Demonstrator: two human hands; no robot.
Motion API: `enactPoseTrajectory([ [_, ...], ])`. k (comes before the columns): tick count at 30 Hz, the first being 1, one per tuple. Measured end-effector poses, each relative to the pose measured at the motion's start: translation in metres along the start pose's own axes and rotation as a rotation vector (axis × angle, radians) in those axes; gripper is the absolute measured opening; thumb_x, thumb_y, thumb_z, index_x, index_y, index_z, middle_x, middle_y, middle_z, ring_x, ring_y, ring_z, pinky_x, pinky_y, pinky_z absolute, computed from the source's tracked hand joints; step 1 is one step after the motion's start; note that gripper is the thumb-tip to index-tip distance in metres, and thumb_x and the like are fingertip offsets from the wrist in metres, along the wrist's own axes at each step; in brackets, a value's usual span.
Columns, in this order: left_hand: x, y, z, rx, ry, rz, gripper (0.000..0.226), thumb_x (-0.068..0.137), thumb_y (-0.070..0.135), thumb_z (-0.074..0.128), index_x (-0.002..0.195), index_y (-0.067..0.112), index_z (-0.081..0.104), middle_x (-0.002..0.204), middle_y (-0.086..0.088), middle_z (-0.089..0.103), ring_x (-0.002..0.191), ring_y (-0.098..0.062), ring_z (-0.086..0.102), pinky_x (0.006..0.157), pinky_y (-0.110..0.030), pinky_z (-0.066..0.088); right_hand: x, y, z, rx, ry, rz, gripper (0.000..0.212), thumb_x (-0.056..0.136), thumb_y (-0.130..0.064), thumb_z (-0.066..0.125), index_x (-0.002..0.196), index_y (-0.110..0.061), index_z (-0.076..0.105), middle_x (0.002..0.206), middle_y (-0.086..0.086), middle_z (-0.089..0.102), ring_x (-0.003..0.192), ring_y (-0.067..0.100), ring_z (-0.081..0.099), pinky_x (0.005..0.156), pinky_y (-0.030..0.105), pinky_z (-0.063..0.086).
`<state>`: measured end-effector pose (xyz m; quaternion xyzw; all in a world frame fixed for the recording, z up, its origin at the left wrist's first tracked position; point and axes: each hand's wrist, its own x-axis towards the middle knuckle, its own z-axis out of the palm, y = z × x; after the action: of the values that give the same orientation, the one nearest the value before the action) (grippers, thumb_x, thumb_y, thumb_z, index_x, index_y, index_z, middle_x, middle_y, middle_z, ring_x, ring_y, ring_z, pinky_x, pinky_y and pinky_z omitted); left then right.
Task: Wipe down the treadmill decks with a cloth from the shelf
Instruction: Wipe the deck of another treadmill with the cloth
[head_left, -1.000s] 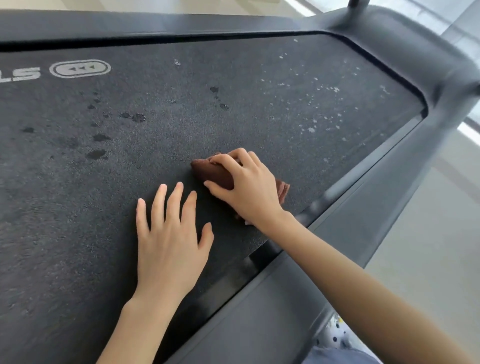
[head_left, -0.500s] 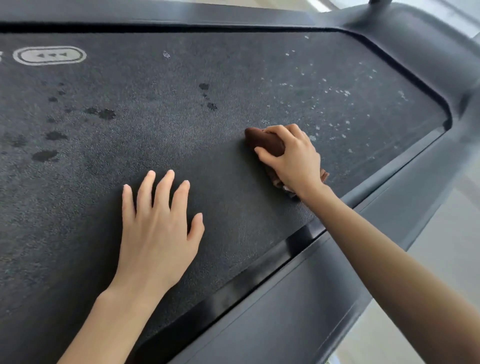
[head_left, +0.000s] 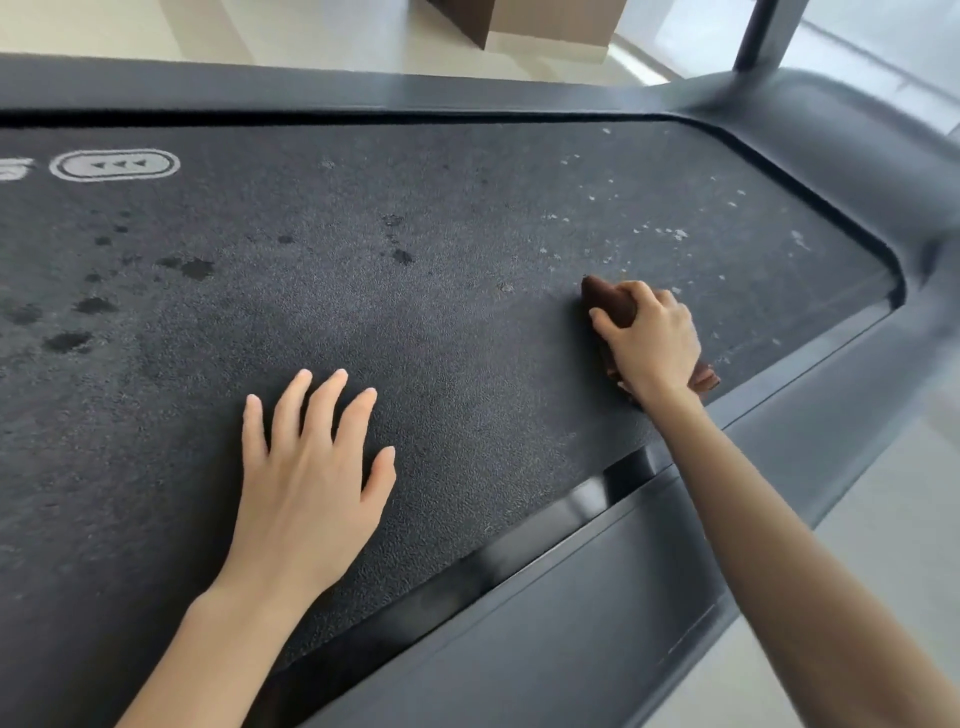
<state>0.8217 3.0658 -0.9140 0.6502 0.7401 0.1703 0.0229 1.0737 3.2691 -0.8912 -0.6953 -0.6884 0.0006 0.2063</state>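
The dark treadmill belt (head_left: 441, 322) fills most of the view, with dark wet spots at the left and pale flecks at the right. My right hand (head_left: 649, 338) grips a bunched brown cloth (head_left: 608, 304) and presses it on the belt near the right end, close to the near side rail. Part of the cloth pokes out under my wrist. My left hand (head_left: 306, 467) lies flat on the belt with fingers spread, to the left of the cloth and apart from it.
The grey side rail (head_left: 597, 597) runs along the near edge and the far rail (head_left: 311, 88) along the back. A rounded end cover (head_left: 841, 156) with a dark upright post (head_left: 763, 31) closes the right end. A brown box (head_left: 519, 21) stands on the pale floor beyond.
My right hand has slid the cloth to the right along the belt, toward the flecked end. My left hand has stayed flat on the belt.
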Motion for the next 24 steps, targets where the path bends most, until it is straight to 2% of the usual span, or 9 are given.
enactPoseTrajectory([
  [3, 0.001, -0.005, 0.000, 0.003, -0.020, 0.013, 0.058, 0.084, 0.044, 0.032, 0.125, 0.010, 0.057, 0.134, -0.015, 0.051, 0.130, -0.037, 0.040, 0.105, -0.061, 0.026, -0.026, -0.017, 0.001, -0.018, 0.028, -0.025, 0.040, 0.084, -0.049, 0.058, 0.117, -0.027, 0.059, 0.110, 0.008, 0.058, 0.105, 0.028, 0.050, 0.078, 0.033, 0.038],
  [7, -0.001, -0.007, -0.001, -0.006, -0.025, 0.018, 0.059, 0.085, 0.044, 0.031, 0.126, 0.009, 0.055, 0.136, -0.014, 0.050, 0.131, -0.035, 0.039, 0.106, -0.059, 0.027, -0.073, -0.055, 0.003, -0.016, 0.038, -0.208, 0.038, 0.083, -0.053, 0.059, 0.111, -0.027, 0.063, 0.101, 0.006, 0.060, 0.097, 0.028, 0.053, 0.081, 0.034, 0.041],
  [11, -0.005, -0.018, -0.005, -0.011, -0.020, -0.017, 0.064, 0.085, 0.044, 0.030, 0.128, 0.002, 0.052, 0.138, -0.016, 0.048, 0.133, -0.031, 0.039, 0.107, -0.055, 0.029, -0.103, -0.101, 0.011, 0.063, 0.032, -0.352, 0.037, 0.084, -0.055, 0.057, 0.108, -0.028, 0.065, 0.101, 0.002, 0.061, 0.093, 0.024, 0.054, 0.075, 0.033, 0.044],
  [16, -0.005, -0.026, -0.011, 0.001, -0.024, -0.086, 0.054, 0.090, 0.036, 0.049, 0.129, -0.002, 0.051, 0.139, -0.019, 0.046, 0.133, -0.033, 0.039, 0.108, -0.055, 0.028, -0.110, -0.151, 0.024, 0.113, -0.029, -0.510, 0.039, 0.084, -0.057, 0.055, 0.111, -0.030, 0.064, 0.105, 0.000, 0.059, 0.095, 0.021, 0.052, 0.071, 0.029, 0.042],
  [20, -0.006, -0.025, -0.008, 0.029, -0.042, -0.086, 0.064, 0.086, 0.041, 0.032, 0.129, -0.003, 0.050, 0.138, -0.019, 0.047, 0.133, -0.033, 0.039, 0.108, -0.054, 0.029, -0.102, -0.156, 0.030, 0.139, -0.028, -0.591, 0.036, 0.083, -0.053, 0.059, 0.109, -0.030, 0.065, 0.103, -0.002, 0.059, 0.093, 0.019, 0.053, 0.067, 0.028, 0.043],
  [24, -0.005, -0.024, -0.008, 0.037, -0.037, -0.091, 0.066, 0.086, 0.042, 0.028, 0.130, -0.003, 0.050, 0.138, -0.019, 0.047, 0.133, -0.033, 0.039, 0.108, -0.055, 0.029, -0.084, -0.139, 0.028, 0.115, -0.032, -0.590, 0.036, 0.083, -0.055, 0.057, 0.111, -0.034, 0.064, 0.103, -0.004, 0.058, 0.094, 0.019, 0.054, 0.067, 0.030, 0.045],
])
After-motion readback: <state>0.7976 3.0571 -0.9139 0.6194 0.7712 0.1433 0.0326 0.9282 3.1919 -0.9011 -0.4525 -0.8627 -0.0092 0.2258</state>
